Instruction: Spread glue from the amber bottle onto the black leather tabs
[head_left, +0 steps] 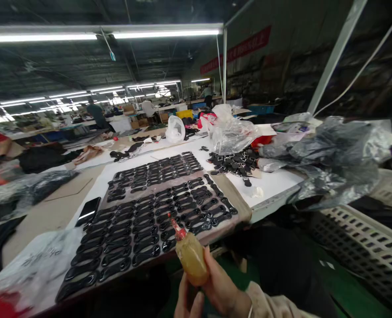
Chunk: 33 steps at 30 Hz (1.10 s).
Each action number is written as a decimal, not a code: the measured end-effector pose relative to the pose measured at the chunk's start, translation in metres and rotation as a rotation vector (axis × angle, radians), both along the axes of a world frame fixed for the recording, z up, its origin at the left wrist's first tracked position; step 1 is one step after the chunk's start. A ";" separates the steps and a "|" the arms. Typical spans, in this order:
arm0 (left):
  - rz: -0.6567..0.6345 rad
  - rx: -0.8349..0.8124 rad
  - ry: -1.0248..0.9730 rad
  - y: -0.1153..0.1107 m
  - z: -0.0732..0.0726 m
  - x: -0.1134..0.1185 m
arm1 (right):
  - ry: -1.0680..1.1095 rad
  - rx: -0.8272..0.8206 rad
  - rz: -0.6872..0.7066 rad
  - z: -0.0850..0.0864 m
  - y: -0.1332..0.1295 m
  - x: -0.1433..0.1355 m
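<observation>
Across the counter point(275, 182), black pieces point(154, 251) lie in rows; at lower centre, the right grip point(220, 282) clasps the bottle point(192, 260) (red nozzle point(179, 233) raised), probably best squeezed gently, evenly; left grip's point(186, 300) hold unclear.

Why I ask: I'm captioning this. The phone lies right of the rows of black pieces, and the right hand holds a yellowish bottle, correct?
Wrong side: the head view shows the phone lying left of the black pieces. The right hand does hold the yellowish bottle.
</observation>
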<state>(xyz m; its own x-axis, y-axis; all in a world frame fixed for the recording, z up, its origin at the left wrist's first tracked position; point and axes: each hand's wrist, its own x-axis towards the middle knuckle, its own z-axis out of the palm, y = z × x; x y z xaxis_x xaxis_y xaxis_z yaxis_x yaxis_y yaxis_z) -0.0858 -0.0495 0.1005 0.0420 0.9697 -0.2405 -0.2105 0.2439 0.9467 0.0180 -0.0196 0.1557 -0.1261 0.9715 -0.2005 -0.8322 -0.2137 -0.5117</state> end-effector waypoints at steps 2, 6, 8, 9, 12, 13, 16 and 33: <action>0.105 0.042 0.010 0.001 0.001 0.007 | -0.005 0.024 -0.016 -0.001 -0.001 -0.003; 0.189 0.040 0.059 0.000 -0.001 0.015 | -0.042 0.144 -0.052 0.003 -0.007 -0.008; 0.209 0.018 0.067 -0.002 0.002 0.015 | -0.042 0.212 -0.032 0.009 -0.011 -0.010; 0.220 0.011 0.064 -0.003 0.004 0.015 | -0.044 0.233 -0.014 0.011 -0.013 -0.011; 0.232 0.028 0.027 -0.008 0.020 0.016 | -0.052 0.245 0.004 0.018 -0.018 -0.012; 0.225 0.043 0.008 -0.010 0.027 0.018 | -0.056 0.234 0.003 0.019 -0.020 -0.012; 0.208 0.059 -0.029 -0.015 0.048 0.023 | -0.080 0.209 0.012 0.020 -0.024 -0.011; 0.349 0.101 0.195 -0.040 0.059 0.024 | -0.604 0.437 -0.042 0.008 -0.038 0.022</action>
<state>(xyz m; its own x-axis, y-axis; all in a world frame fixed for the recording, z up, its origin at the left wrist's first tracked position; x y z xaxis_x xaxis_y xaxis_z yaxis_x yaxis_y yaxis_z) -0.0614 -0.0900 0.1598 -0.3304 0.9369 -0.1142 -0.0779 0.0935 0.9926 0.0399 -0.0579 0.1637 -0.0777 0.9802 0.1822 -0.3826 0.1395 -0.9133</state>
